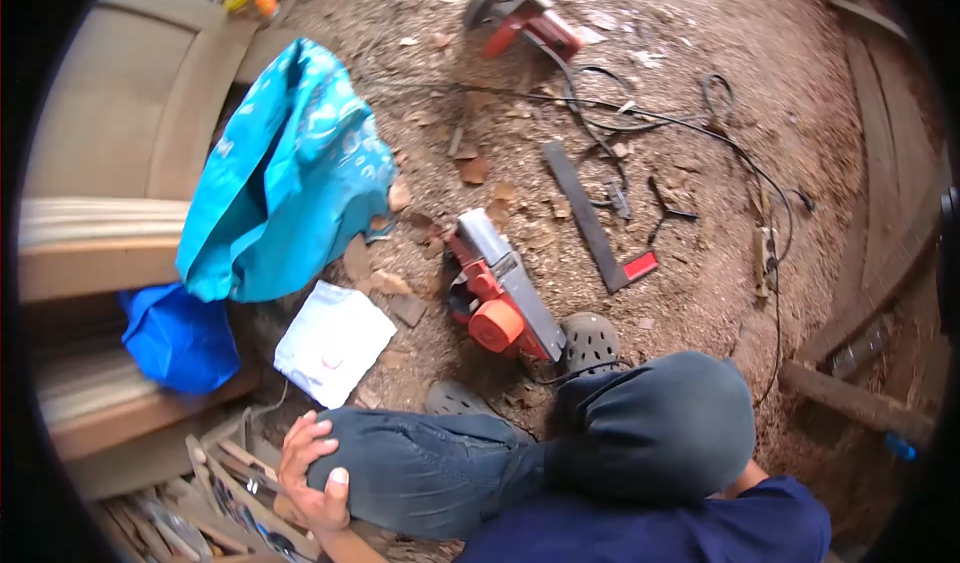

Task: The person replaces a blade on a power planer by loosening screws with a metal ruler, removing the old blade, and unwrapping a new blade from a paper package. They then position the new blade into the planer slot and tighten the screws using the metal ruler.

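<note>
My left hand (315, 473) rests on my bent left knee, fingers spread, holding nothing. My right hand is hidden behind my raised right knee (690, 418); only a little bare skin of that arm shows by the dark blue sleeve. In front of my grey clogs (590, 341) a red and grey electric hand planer (500, 288) lies on its side in the wood shavings. Right of it are a square (585, 213) with a dark blade and red end, and a black three-armed wrench (668, 211). White folded cloth or paper (335, 343) lies left of the planer.
A turquoise bag (290, 183) leans by stacked wooden panels (110, 93), above a blue bag (180, 338). A red power saw (520, 23) lies farther off. Black cables (650, 118) cross the floor to a power strip (765, 263). A tool box (225, 493) stands below left.
</note>
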{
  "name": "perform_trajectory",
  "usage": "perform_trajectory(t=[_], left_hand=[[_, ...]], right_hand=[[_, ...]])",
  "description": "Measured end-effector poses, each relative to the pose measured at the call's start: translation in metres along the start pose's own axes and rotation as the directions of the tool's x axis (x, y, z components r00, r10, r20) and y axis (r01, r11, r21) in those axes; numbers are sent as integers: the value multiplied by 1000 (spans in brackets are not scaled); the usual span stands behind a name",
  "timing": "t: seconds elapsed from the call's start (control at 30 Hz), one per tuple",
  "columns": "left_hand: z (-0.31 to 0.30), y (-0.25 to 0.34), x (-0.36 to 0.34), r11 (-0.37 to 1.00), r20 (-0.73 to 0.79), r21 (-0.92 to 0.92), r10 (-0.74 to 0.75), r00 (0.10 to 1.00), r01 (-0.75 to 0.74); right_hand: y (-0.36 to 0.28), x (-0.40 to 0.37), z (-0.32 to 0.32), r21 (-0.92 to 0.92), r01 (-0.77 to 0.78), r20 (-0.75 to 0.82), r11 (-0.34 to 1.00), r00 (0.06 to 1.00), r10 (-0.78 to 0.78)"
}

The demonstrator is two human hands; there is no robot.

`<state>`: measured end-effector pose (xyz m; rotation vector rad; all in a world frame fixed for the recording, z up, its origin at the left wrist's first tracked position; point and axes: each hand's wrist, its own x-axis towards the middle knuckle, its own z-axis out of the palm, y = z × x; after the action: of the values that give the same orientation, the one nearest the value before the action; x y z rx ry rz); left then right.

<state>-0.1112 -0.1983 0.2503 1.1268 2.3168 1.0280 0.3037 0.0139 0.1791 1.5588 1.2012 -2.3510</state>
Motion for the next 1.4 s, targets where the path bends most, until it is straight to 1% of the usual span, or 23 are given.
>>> perform_trajectory(t=[0.2, 0.3, 0.33, 0.37, 0.4, 0.43, 0.5, 0.53, 0.6, 0.63, 0.7, 0.73, 0.8, 0.9, 1.0, 1.03, 1.1, 1.13, 1.23, 1.27, 1.33, 1.37, 1.4], left_hand=[[-1, -1, -8, 999, -29, -20, -41, 999, 40], [0, -4, -13, 998, -56, -23, -52, 997, 50], [0, -5, -15, 998, -84, -15, -65, 994, 64], [0, -4, -15, 999, -74, -13, -53, 996, 52], [0, -3, -16, 998, -67, -17, -59, 996, 58], [0, -1, -18, 997, -81, 18, -77, 994, 79], [1, 11, -17, 987, -99, 91, -127, 987, 136], [4, 20, -17, 986, -90, 92, -129, 988, 137], [12, 36, -19, 888, -217, 411, -126, 968, 208], [16, 42, -19, 882, -213, 417, -140, 967, 219], [26, 52, -17, 812, -182, 578, 37, 983, 77], [37, 58, -13, 877, -186, 481, 91, 978, 10], [66, 66, -3, 967, -164, 251, 89, 982, -46], [108, 75, 15, 981, 74, 178, 66, 995, -79], [146, 83, 32, 994, 280, 61, 70, 957, -91], [158, 84, 34, 993, 309, 36, 99, 946, -116], [178, 89, 38, 989, 355, -11, 142, 924, -148], [187, 93, 40, 988, 367, -35, 152, 918, -150], [216, 91, 40, 985, 389, -107, 169, 906, -138], [225, 89, 41, 986, 413, -126, 153, 898, -110], [246, 83, 44, 986, 437, -148, 137, 889, -79], [257, 78, 45, 987, 433, -140, 130, 892, -77], [266, 73, 45, 989, 430, -131, 122, 895, -72]], right_hand=[[-39, -10, 22, -97, -33, -126, 995, 992, 20], [-53, 10, 14, -313, -16, -268, 950, 961, -72], [-20, 37, -12, -593, 103, -306, 798, 888, -342], [27, 75, -47, -821, 157, -246, 548, 770, -588], [37, 103, -69, -905, 178, -129, 386, 750, -649], [33, 128, -86, -958, 196, -3, 211, 727, -687], [19, 155, -99, -987, 161, 119, -4, 713, -691], [15, 164, -105, -987, 158, 113, 2, 718, -687], [10, 176, -114, -969, 152, 239, -196, 779, -580], [7, 178, -116, -964, 162, 248, -211, 832, -496], [2, 180, -120, -955, 191, 277, -225, 843, -461], [3, 184, -122, -949, 207, 295, -238, 848, -441], [9, 192, -130, -942, 220, 315, -253, 838, -445], [9, 204, -145, -920, 249, 366, -302, 822, -437], [-7, 215, -152, -892, 351, 442, -286, 811, -383], [-12, 217, -151, -891, 355, 444, -282, 811, -380], [-22, 218, -147, -818, 419, 558, -395, 747, -361], [-25, 217, -146, -817, 422, 560, -393, 746, -362], [-30, 207, -138, -861, 488, 509, -145, 819, -266], [-35, 199, -131, -860, 491, 511, -143, 819, -262], [-51, 180, -117, -879, 468, 423, 90, 853, -305], [-61, 174, -114, -915, 373, 344, 152, 921, -184], [-68, 167, -112, -916, 370, 343, 153, 923, -176]])
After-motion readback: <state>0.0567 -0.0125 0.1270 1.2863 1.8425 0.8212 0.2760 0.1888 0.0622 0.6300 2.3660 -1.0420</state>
